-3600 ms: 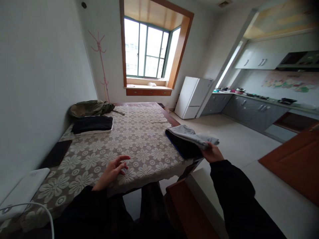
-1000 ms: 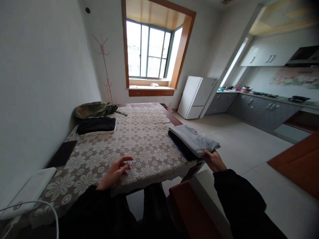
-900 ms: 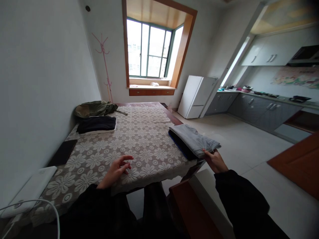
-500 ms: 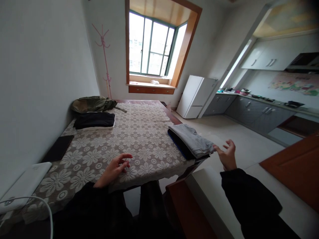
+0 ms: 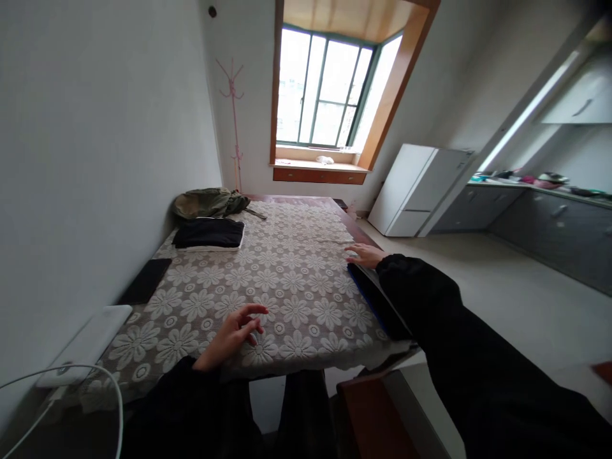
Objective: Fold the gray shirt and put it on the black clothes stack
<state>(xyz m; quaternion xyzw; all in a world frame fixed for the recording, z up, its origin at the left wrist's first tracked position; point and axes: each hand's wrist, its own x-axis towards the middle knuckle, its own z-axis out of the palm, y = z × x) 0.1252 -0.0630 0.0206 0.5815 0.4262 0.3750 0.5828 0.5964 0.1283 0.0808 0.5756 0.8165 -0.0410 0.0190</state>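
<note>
Beyond the near edge of the patterned tablecloth, my left hand is empty, its fingers loosely bent and apart. My right hand reaches over the far end of a stack of folded clothes at the table's right edge. Its fingers point left, stretched out, with nothing in them; whether they touch the cloth I cannot tell. The stack's black and blue layers show on the left, while my sleeve hides most of the grey garment on top.
Black folded clothing lies in front of a green bag at the far left. Nearer are a dark flat case and a white power bank with a white cable. A wooden bench stands below the table's right side.
My right hand has swung from the near right corner of the clothes stack to its far end, the arm now passing over it. My left hand stays nearly still. The view has turned left.
</note>
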